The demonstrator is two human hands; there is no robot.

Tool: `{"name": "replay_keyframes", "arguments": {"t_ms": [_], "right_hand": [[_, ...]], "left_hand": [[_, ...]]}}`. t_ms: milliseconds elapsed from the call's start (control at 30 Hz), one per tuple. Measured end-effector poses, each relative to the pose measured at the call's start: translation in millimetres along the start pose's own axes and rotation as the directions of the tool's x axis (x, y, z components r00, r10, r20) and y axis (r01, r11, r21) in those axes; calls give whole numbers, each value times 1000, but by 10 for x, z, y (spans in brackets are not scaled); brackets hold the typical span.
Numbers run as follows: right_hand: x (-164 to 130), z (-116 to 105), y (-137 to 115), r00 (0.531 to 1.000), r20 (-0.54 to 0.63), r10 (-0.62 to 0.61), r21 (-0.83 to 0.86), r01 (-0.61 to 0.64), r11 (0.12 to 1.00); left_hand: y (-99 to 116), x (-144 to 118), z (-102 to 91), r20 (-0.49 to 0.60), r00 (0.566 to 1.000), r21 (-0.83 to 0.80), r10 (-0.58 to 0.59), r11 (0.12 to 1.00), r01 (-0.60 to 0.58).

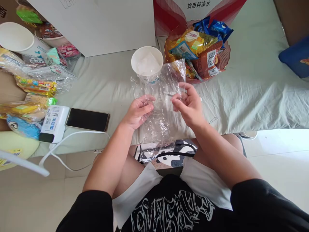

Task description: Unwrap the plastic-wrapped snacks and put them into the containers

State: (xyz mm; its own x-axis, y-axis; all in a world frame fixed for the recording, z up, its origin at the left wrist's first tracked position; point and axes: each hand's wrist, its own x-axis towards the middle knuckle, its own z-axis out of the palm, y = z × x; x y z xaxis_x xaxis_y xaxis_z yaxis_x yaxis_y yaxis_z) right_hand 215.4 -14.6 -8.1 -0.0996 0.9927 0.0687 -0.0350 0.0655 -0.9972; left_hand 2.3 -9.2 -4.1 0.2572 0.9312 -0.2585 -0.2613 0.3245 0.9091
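A crinkled clear plastic bag hangs between my two hands, over the front edge of the cloth-covered surface. My left hand pinches its left side between thumb and fingers. On the other side my right hand has its fingers curled round the plastic near the upper right. Just beyond the bag stands a white paper cup with something white and translucent inside; the bag's top overlaps the cup's lower front. Right of the cup, a reddish-brown scalloped bowl holds several wrapped snacks.
To the left lie a dark phone, a white power bank with a white cable, several snack packets and another paper cup. Large boxes stand at the back. A blue object sits at far right.
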Motion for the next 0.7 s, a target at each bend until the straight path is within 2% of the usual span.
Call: {"name": "replay_keyframes", "arguments": {"t_ms": [67,133,200,267,333,367,500,700], "right_hand": [[12,-3,9,991,114,62,39,-67,997],[7,-1,3,971,204,127,-7,-128,992],[-8,5,-7,962,223,156,-41,-150,988],[-23,5,-12,968,204,147,-43,-141,989],[-30,-7,-6,970,197,144,-55,-135,989],[-31,-18,1,968,203,149,-60,-139,988],[-24,-85,42,963,239,123,-40,-117,992],[-32,-158,3,984,169,-53,-59,64,996]], "left_hand": [[16,-15,-5,-21,999,-29,36,999,-36],[32,-41,-18,-2,999,-24,51,998,-51],[41,-70,-42,66,998,29,-5,1000,3],[41,-95,-71,131,985,135,-116,986,99],[39,-112,-95,142,972,239,-185,960,148],[42,-117,-104,134,974,270,-183,952,142],[75,-127,-123,111,991,227,-71,973,45],[113,-121,-146,77,995,53,57,997,-61]]}}
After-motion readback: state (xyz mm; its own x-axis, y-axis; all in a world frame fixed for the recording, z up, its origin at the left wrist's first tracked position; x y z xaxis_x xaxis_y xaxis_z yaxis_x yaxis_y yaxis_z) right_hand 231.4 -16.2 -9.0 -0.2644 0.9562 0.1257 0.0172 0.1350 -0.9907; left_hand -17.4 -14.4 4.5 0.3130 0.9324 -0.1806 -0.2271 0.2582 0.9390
